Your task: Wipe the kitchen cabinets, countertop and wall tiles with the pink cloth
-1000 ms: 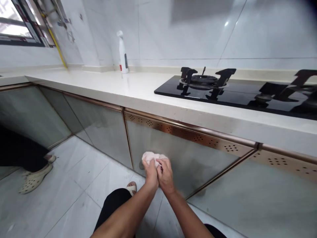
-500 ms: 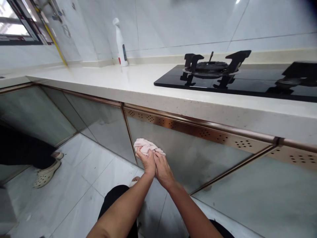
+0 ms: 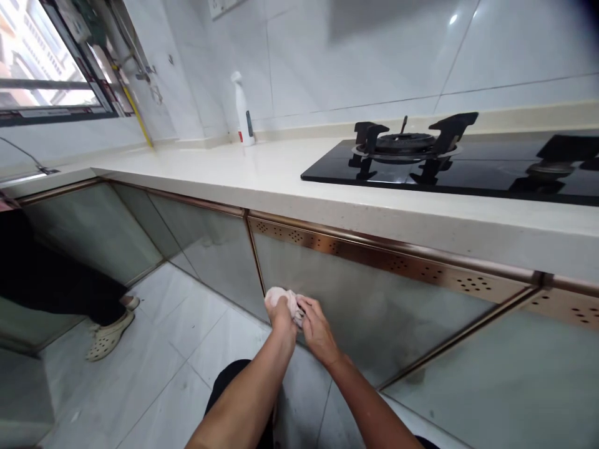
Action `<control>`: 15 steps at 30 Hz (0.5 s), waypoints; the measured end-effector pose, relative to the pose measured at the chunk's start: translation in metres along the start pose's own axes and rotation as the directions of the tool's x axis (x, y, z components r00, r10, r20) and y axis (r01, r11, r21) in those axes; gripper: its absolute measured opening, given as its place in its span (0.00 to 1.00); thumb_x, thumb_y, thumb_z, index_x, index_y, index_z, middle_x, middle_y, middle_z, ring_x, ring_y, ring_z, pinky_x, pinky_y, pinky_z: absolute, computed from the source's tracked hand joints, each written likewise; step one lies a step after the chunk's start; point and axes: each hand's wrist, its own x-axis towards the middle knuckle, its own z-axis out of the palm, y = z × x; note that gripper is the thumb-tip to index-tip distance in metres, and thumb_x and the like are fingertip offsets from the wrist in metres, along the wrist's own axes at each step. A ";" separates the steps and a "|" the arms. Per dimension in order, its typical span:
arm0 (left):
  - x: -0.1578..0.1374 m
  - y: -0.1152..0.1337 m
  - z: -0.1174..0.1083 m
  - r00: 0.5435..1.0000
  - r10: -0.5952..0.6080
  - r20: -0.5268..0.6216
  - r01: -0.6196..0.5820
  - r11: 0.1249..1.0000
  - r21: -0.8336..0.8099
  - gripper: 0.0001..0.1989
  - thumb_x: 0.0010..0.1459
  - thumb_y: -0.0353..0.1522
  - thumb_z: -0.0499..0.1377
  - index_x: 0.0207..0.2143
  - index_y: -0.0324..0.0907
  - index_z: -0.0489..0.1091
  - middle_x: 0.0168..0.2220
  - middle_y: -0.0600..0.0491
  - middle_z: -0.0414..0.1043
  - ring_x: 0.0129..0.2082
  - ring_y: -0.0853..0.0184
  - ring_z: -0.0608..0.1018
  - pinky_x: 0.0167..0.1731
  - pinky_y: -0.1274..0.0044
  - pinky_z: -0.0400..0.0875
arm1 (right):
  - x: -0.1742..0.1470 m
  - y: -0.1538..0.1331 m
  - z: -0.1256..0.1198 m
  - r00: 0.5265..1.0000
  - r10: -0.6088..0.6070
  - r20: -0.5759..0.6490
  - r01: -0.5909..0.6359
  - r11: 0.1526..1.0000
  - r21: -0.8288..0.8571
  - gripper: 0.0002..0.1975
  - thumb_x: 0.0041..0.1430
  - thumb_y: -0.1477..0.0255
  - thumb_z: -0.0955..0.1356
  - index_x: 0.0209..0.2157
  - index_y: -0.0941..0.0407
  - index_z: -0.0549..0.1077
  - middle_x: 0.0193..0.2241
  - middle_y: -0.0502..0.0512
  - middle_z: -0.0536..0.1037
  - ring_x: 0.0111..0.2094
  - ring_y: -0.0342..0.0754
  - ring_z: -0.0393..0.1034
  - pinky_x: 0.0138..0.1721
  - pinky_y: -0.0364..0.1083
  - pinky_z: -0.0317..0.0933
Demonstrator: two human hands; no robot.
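Note:
A pale pink cloth (image 3: 277, 293) is bunched up in front of the lower left part of a glass cabinet door (image 3: 355, 299) with a copper-coloured frame. My left hand (image 3: 282, 317) is closed on the cloth, thumb laid over it. From the other side my right hand (image 3: 318, 327) grips the cloth's right edge with bent fingers. Both hands are close together, low by the door's left frame. Whether the cloth touches the glass I cannot tell.
Above the doors runs a white countertop (image 3: 206, 165) with a black gas hob (image 3: 421, 168) and a white spray bottle (image 3: 243, 115). On the left another person in black trousers (image 3: 60, 280) and cream clogs (image 3: 110, 337) stands on the tiled floor (image 3: 154, 368).
The cloth has been gathered into a smaller bundle, and my right hand has shifted round to its right side. The view has tilted up and left a little.

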 end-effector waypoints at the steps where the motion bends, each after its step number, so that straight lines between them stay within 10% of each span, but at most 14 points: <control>1: 0.004 0.013 0.001 0.998 0.063 -0.001 -0.063 0.998 0.018 0.19 0.53 0.27 0.59 0.48 0.43 0.64 0.34 0.55 0.70 0.30 0.70 0.77 0.35 0.76 0.75 | 0.004 -0.009 -0.007 0.998 -0.016 -0.055 0.016 1.000 0.000 0.27 0.62 0.80 0.57 0.61 0.56 0.67 0.58 0.63 0.67 0.60 0.49 0.63 0.62 0.52 0.61; 8: 0.033 0.072 0.010 0.863 0.504 0.025 -0.493 0.830 0.261 0.23 0.52 0.26 0.61 0.51 0.45 0.65 0.55 0.49 0.60 0.59 0.65 0.69 0.62 0.73 0.61 | 0.006 -0.046 -0.045 0.968 -0.075 -0.241 0.061 0.996 -0.062 0.20 0.64 0.81 0.57 0.50 0.56 0.73 0.47 0.60 0.72 0.51 0.47 0.68 0.54 0.49 0.66; 15: 0.055 0.023 0.005 0.895 0.413 -0.168 -0.309 0.846 0.435 0.28 0.57 0.28 0.62 0.58 0.43 0.59 0.55 0.45 0.62 0.56 0.60 0.71 0.56 0.65 0.67 | 0.002 -0.040 -0.051 0.979 0.037 -0.198 -0.049 0.997 -0.052 0.17 0.63 0.79 0.58 0.45 0.56 0.74 0.42 0.58 0.74 0.45 0.47 0.70 0.49 0.47 0.66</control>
